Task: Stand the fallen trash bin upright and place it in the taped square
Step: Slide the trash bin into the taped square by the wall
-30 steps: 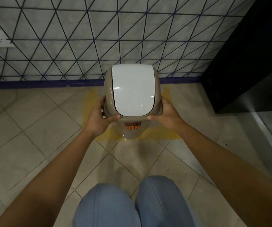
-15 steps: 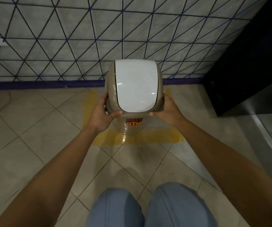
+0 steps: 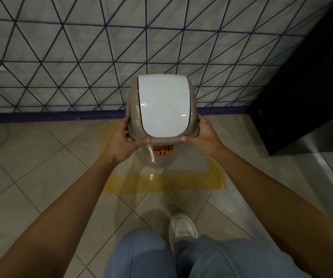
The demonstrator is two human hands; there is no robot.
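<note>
The bin [image 3: 162,125] is held upright inside the taped square [image 3: 164,183]. Its rim is clasped by the left hand [image 3: 121,143] and right hand [image 3: 205,135], each grip closed.

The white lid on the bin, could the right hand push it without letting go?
Probably yes. The right hand grips the bin rim, its thumb right beside the white lid, and nothing covers the lid. The left hand holds the other side.

The bin [image 3: 162,157] looks like smooth beige plastic with a glossy white lid [image 3: 164,106] that catches highlights. The tape [image 3: 181,182] is shiny yellow film on smooth, faintly glazed floor tiles [image 3: 31,167]; the wall [image 3: 81,57] tiles look matt. The trousers [image 3: 145,255] are soft blue cloth, and the shoe [image 3: 182,225] looks white and matt.
</note>
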